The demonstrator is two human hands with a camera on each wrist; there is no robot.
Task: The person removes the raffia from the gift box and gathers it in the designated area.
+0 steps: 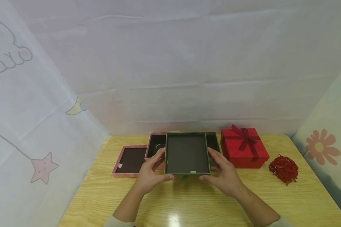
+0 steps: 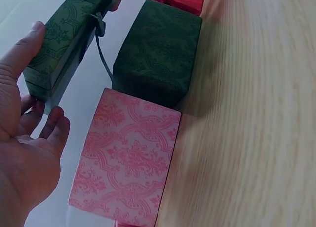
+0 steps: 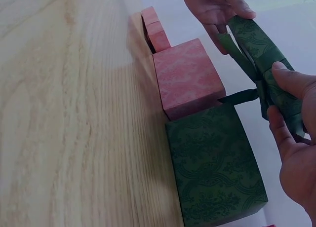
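A green patterned box lid (image 1: 187,153) is held up above the table, its dark inner side toward me in the head view. My left hand (image 1: 150,175) grips its left edge, thumb along the near side. On the opposite edge my right hand (image 1: 225,176) grips it the same way. A green ribbon bow (image 3: 261,89) hangs from the lid's outer face. Behind and below the lid stands the open green box (image 2: 158,49), mostly covered by the lid in the head view. Touching that box on its left is an open pink box (image 2: 128,158).
A pink lid (image 1: 130,160) lies inside-up at the left of the wooden table (image 1: 187,205). To the right stands a closed red box (image 1: 241,148) with a dark red bow. Farther right is a heap of red shredded filler (image 1: 284,168). White cloth (image 1: 173,63) hangs behind.
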